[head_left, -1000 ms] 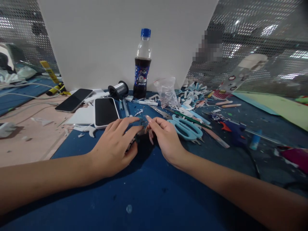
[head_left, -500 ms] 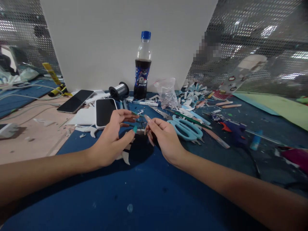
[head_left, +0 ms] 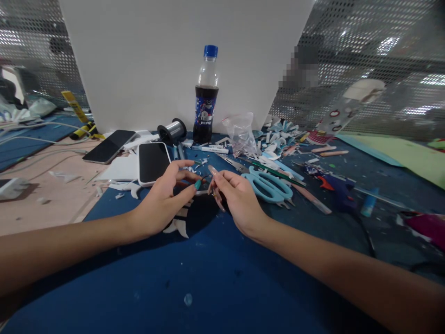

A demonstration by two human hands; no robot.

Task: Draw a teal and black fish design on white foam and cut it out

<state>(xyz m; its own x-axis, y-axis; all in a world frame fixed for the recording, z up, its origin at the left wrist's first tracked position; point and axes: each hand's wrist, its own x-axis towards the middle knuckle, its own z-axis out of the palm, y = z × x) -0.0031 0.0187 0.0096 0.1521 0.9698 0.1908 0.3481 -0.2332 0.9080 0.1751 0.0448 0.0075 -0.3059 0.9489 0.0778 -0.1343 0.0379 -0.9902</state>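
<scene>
Low over the blue table, my left hand [head_left: 158,202] and my right hand [head_left: 239,202] meet with their fingertips almost touching. A thin, dark, curved wire-like piece [head_left: 206,176] shows between them. My right thumb and fingers pinch one end of it. On the left, thumb and index finger have closed at its other side; what they grip is too small to make out. Beneath my left hand lie several small white cut pieces [head_left: 181,227]. Light-blue scissors [head_left: 269,185] rest just right of my right hand, and a white-edged phone [head_left: 153,162] lies behind my left.
A Pepsi bottle [head_left: 206,109] stands at the back before a white board [head_left: 156,55]. Left of it is a wire spool [head_left: 173,131]. A plastic bag [head_left: 239,132], heaped scraps [head_left: 280,137] and a glue gun [head_left: 342,190] lie rightward. Another phone [head_left: 109,146] is at left.
My left thumb and index finger have come together, moving slightly right and down toward the dark piece. My right hand has hardly moved and keeps its pinch.
</scene>
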